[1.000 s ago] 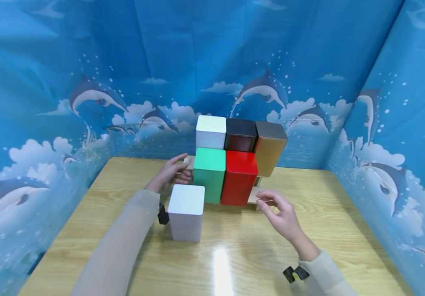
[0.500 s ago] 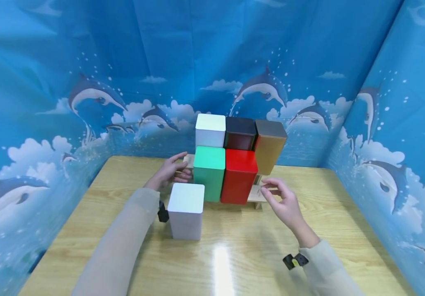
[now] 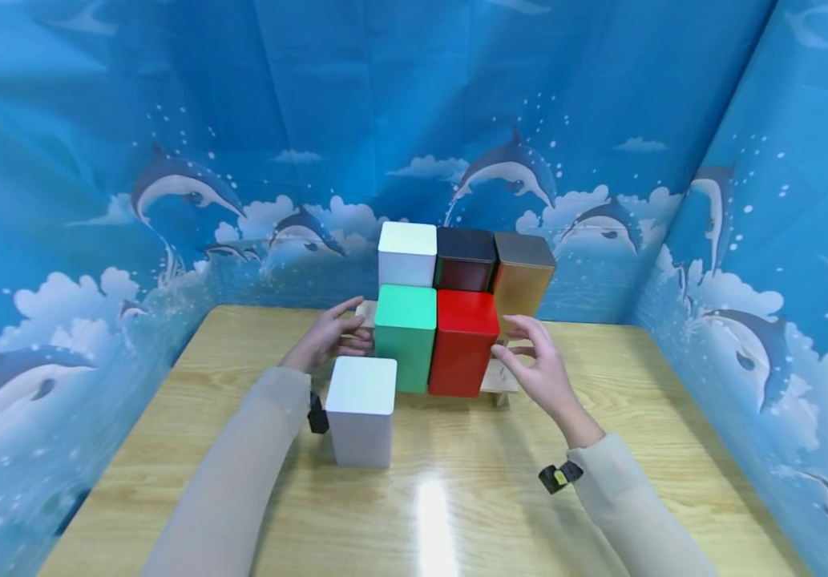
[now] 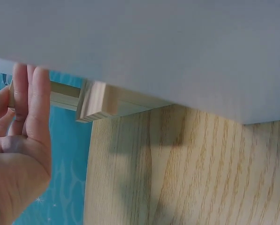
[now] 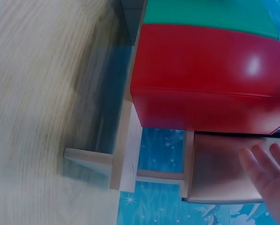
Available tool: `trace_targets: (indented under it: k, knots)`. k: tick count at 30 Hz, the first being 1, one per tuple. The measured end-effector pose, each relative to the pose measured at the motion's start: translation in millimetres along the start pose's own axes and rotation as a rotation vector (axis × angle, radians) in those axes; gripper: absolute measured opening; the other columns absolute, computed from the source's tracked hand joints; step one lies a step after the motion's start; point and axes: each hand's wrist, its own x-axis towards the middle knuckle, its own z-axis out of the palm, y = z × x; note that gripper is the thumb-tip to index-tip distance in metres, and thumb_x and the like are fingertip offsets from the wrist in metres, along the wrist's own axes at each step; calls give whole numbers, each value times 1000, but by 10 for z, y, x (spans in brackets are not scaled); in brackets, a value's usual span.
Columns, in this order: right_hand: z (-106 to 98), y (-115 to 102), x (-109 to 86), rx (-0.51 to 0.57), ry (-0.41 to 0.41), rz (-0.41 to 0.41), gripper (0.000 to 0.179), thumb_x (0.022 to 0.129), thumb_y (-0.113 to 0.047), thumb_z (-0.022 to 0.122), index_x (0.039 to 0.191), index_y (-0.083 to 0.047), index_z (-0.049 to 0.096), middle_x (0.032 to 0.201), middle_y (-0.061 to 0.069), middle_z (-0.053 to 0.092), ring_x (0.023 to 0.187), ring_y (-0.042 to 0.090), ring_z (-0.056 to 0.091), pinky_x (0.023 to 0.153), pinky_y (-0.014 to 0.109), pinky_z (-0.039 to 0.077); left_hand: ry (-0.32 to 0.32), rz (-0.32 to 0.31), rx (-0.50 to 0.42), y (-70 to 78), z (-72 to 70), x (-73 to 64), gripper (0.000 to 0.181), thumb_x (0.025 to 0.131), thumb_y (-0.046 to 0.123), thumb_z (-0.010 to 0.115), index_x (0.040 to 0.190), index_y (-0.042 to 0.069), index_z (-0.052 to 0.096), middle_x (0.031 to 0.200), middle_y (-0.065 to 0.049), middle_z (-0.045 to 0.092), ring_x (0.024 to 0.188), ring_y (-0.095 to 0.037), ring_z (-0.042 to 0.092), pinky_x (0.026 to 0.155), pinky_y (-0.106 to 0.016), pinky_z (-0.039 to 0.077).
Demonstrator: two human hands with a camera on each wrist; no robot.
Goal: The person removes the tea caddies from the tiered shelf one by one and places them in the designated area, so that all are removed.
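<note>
A wooden two-tier stand (image 3: pixel 498 377) bears tall rounded-edge boxes. On its front tier are a green box (image 3: pixel 406 340) and a red box (image 3: pixel 466 344). Behind them stand a white box (image 3: pixel 407 250), a black box (image 3: pixel 465 260) and a gold-brown box (image 3: pixel 525 276). My left hand (image 3: pixel 329 336) pinches the stand's left end, with wood showing between thumb and fingers in the left wrist view. Beside the red box my right hand (image 3: pixel 539 369) holds nothing, its fingers loosely bent; in the right wrist view its fingertips overlap the gold-brown box.
Another white box (image 3: pixel 361 413) stands on the wood-grain table (image 3: pixel 500 505) in front of the stand, close to my left wrist. A blue dolphin-print curtain (image 3: pixel 313 120) closes off the back and sides.
My right hand first shifted slightly right and up, then moved up and left to the red box's right side. My left hand stays at the stand's end, and the boxes keep their places.
</note>
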Motion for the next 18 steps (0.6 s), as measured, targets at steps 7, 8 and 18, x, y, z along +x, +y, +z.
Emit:
trace_targets:
  k: [7, 8, 18]
  knots:
    - [90, 35, 89, 18, -33, -69, 48, 82, 5, 67, 126, 9, 49, 128, 28, 42, 111, 35, 47, 80, 56, 48, -8, 3, -23, -27, -26, 21, 54, 98, 22, 50, 146, 32, 29, 83, -13, 65, 76, -28, 68, 74, -47, 54]
    - [102, 36, 97, 17, -36, -66, 49, 82, 4, 67, 126, 9, 49, 128, 28, 41, 111, 34, 46, 81, 56, 48, -7, 5, -23, -32, -29, 22, 54, 98, 22, 50, 146, 32, 29, 83, -13, 65, 77, -28, 68, 74, -46, 54]
    - [161, 47, 87, 25, -39, 18, 52, 82, 1, 68, 128, 7, 45, 134, 26, 36, 114, 36, 45, 81, 57, 48, 8, 10, -3, -49, -11, 46, 54, 97, 25, 50, 146, 32, 29, 85, -13, 66, 79, -28, 68, 74, -45, 54]
